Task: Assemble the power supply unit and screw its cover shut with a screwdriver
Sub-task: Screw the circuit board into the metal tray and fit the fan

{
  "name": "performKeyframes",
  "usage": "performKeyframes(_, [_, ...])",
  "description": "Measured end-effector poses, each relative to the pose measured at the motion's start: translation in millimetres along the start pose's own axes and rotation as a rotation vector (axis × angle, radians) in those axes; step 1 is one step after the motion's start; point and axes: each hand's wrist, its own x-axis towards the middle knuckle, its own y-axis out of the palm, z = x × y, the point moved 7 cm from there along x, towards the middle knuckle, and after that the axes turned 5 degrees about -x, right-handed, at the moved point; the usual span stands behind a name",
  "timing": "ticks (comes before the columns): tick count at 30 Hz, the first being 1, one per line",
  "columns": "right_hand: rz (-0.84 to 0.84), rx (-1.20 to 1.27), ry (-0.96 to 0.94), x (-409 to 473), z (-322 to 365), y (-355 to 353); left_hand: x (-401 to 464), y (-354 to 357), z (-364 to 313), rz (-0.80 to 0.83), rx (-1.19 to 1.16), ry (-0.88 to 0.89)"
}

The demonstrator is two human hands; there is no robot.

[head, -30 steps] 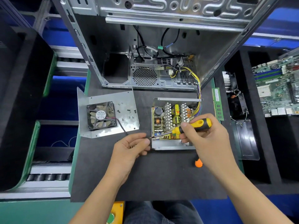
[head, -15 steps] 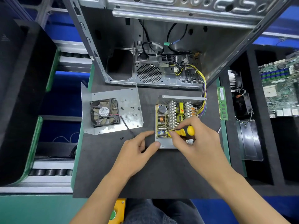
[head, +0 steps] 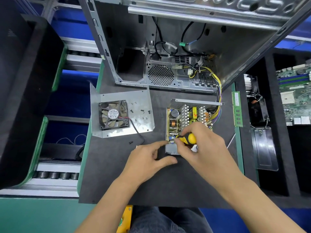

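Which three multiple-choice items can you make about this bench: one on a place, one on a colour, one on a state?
1. Where do the loose screws lie?
A. on the metal cover beside the fan
B. inside the computer case
C. on the motherboard

2. What colours has the screwdriver handle?
A. red and white
B. yellow and black
C. all green

3. In what state is the power supply unit?
A. closed
B. open, board exposed
C. mounted in the case

Key: 1 A, the screws lie on the cover right of the fan. 2 B, the right hand grips the screwdriver. 3 B, the power supply unit shows its parts.
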Motion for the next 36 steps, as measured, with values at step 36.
performKeyframes(36, [0.307,-0.880,-0.241,30,50,8,2,4,6,0.061,0.110,-0.030])
